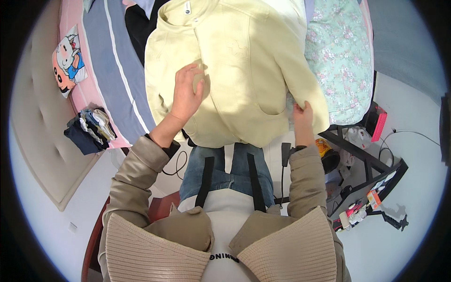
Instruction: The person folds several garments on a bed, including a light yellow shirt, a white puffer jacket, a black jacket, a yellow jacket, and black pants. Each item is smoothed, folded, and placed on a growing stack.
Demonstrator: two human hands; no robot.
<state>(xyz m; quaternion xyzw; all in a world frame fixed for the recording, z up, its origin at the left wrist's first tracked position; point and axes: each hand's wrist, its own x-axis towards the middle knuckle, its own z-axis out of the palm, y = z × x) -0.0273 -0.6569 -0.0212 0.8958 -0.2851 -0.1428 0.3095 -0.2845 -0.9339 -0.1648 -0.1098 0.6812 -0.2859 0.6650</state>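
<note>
A pale yellow jacket point(235, 70) lies spread out on the bed in front of me, its round collar at the far end and its hem toward me. Over its left front, near the front placket, is my left hand point(188, 93), with bent fingers and the thumb apart, holding nothing that I can see. On the right, my right hand point(303, 117) pinches the inner edge of the jacket's sleeve near the cuff. Part of those fingers is hidden by the cloth.
Left of the jacket are a blue-grey striped bedsheet point(105, 51), a cartoon pillow point(69, 61) and a stack of folded clothes point(91, 129). A floral mint quilt point(338, 61) lies to the right. Below it stand a black-framed rack point(364, 155) and a pink basket point(378, 123).
</note>
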